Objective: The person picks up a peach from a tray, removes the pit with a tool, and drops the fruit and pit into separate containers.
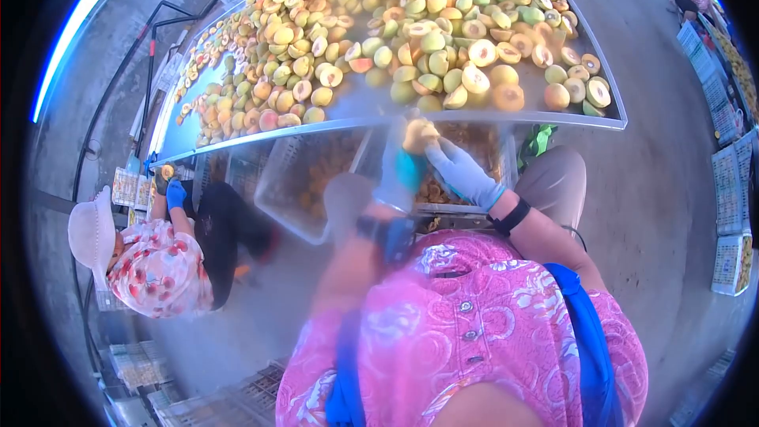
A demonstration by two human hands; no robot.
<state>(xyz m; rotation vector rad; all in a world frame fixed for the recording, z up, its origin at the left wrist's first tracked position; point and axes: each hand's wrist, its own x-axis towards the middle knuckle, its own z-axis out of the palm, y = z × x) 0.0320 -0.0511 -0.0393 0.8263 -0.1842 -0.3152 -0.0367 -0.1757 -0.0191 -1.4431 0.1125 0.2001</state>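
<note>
Just below the table's near edge, a yellow peach half (419, 136) is held up between my gloved hands. My left hand (402, 168), smeared by motion, is closed around the fruit from the left. On the other side, the fingers of my right hand (466, 174) are pressed together against the peach half; whether they also grip a small tool is hidden. Many cut peaches (435, 39), several with their red-brown centres showing, are heaped on the metal-edged table (348, 120) in front of me. Under my hands stands a crate (451, 208) with fruit pieces inside.
A pale plastic crate (304, 190) stands left of my knees beneath the table. Further left sits a co-worker (162, 269) in a white hat and blue glove, holding fruit. Stacked crates (729, 182) line the right side. A bright green item (539, 142) hangs near my right knee.
</note>
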